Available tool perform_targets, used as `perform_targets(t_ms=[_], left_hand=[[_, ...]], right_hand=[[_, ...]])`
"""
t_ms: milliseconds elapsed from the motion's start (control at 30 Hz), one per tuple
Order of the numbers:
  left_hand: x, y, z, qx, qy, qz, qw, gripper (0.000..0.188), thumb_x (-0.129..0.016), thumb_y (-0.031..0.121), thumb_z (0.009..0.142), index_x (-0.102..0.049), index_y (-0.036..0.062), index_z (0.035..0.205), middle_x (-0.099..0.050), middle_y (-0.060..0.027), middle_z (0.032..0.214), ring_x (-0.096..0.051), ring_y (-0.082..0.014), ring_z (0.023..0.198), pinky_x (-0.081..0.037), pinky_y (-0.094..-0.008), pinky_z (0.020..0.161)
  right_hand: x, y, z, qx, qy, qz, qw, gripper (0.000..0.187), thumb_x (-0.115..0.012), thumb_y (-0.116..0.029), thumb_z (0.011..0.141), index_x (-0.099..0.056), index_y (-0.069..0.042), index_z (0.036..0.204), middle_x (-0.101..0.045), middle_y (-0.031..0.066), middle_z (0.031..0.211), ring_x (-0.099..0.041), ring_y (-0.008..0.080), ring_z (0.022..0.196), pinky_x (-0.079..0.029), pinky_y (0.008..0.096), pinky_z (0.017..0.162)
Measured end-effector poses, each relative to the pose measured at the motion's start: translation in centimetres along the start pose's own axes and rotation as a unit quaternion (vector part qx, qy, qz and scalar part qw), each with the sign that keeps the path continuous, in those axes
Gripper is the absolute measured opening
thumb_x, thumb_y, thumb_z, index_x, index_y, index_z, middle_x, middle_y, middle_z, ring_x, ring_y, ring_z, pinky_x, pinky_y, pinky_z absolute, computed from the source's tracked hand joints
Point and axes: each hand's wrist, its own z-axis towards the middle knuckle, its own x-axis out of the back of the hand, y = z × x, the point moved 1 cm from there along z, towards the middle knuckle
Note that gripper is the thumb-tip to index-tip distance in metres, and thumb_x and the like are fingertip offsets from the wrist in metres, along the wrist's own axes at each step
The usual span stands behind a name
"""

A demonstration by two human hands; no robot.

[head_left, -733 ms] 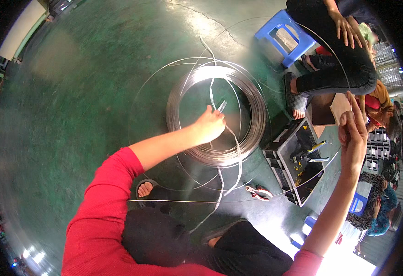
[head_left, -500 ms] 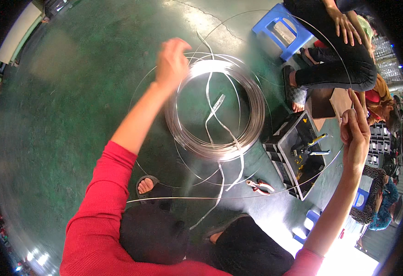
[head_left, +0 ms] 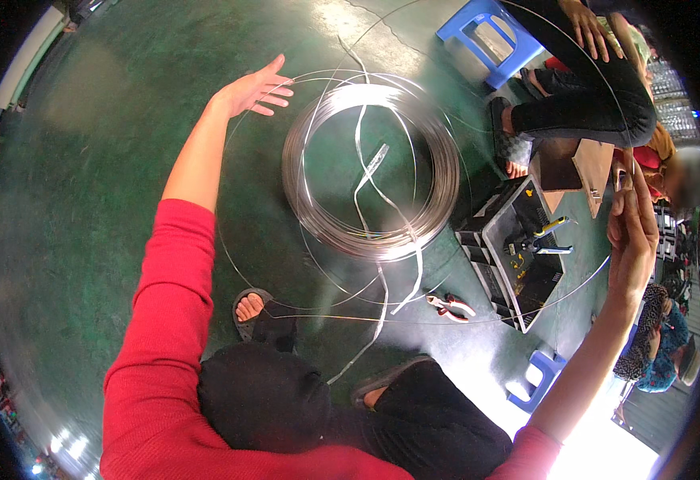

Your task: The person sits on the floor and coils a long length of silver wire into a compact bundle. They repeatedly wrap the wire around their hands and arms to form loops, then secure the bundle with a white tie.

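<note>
A large coil of shiny metal wire [head_left: 292, 188] lies on the green floor in front of me, with pale flat straps [head_left: 419, 276] across it. Left of the coil, my left hand [head_left: 256, 90] is stretched out with its fingers spread and holds nothing; a thin loose loop of wire passes close to its fingertips. Out at the far right, my right hand [head_left: 632, 236] is raised, its fingers closed on a loose strand of wire [head_left: 586, 58]. That strand arcs over the far side of the coil to the hand and runs back low across the floor towards my feet.
Pliers with red-and-black handles [head_left: 451, 308] lie on the floor near a black crate [head_left: 490, 260] holding more hand tools. Another person's legs [head_left: 578, 120] and a blue stool [head_left: 478, 40] are at the far right. A cardboard box [head_left: 594, 172] stands behind the crate.
My left hand has swung left away from the coil's edge, and its fingers have spread. My right hand has shifted slightly right, with the strand still in it.
</note>
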Motion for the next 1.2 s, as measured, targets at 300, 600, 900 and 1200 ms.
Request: perform_targets(t_ms=[300, 600, 900, 1200], left_hand=[[-0.8, 0.9, 2.0, -0.071, 0.226, 0.001, 0.971, 0.034, -0.049, 0.034, 0.095, -0.065, 0.0101, 0.112, -0.066, -0.0043, 0.107, -0.063, -0.0180, 0.098, -0.050, -0.0321, 0.080], [-6.2, 4.1, -2.6, -0.363, 0.239, 0.507, 0.744, 0.016, -0.063, 0.022, 0.083, -0.067, 0.0071, 0.085, -0.063, -0.0077, 0.088, -0.060, -0.0303, 0.086, -0.048, -0.0439, 0.075], [-10.0, 7.4, -2.7, -0.287, 0.063, 0.742, 0.603, 0.022, -0.053, 0.012, 0.086, -0.059, 0.0088, 0.107, -0.060, -0.0151, 0.102, -0.063, -0.0259, 0.094, -0.034, -0.0506, 0.103], [-10.5, 10.6, -8.6, -0.221, 0.072, 0.820, 0.524, 0.011, -0.061, 0.016, 0.079, -0.068, 0.0087, 0.076, -0.069, -0.0050, 0.076, -0.067, -0.0224, 0.075, -0.045, -0.0339, 0.084]], right_hand=[[0.4, 0.1, -0.3, -0.006, 0.012, -0.016, 1.000, 0.043, -0.048, -0.020, 0.095, -0.047, -0.004, 0.135, -0.042, -0.0057, 0.074, -0.030, 0.0005, 0.055, -0.020, 0.0148, 0.048], [-0.8, 0.4, 0.2, -0.004, -0.024, -0.001, 1.000, 0.045, -0.047, -0.019, 0.094, -0.045, -0.004, 0.137, -0.043, -0.0053, 0.074, -0.029, -0.0003, 0.054, -0.021, 0.0139, 0.047], [-1.1, -4.7, -0.8, 0.081, -0.029, 0.015, 0.996, 0.044, -0.044, -0.016, 0.096, -0.042, 0.000, 0.137, -0.042, -0.0041, 0.076, -0.029, 0.0001, 0.055, -0.019, 0.0140, 0.045], [5.4, -4.3, -1.3, 0.070, 0.050, -0.172, 0.981, 0.042, -0.051, -0.020, 0.094, -0.049, -0.007, 0.134, -0.056, 0.0024, 0.097, -0.038, 0.0014, 0.062, -0.027, 0.0146, 0.052]])
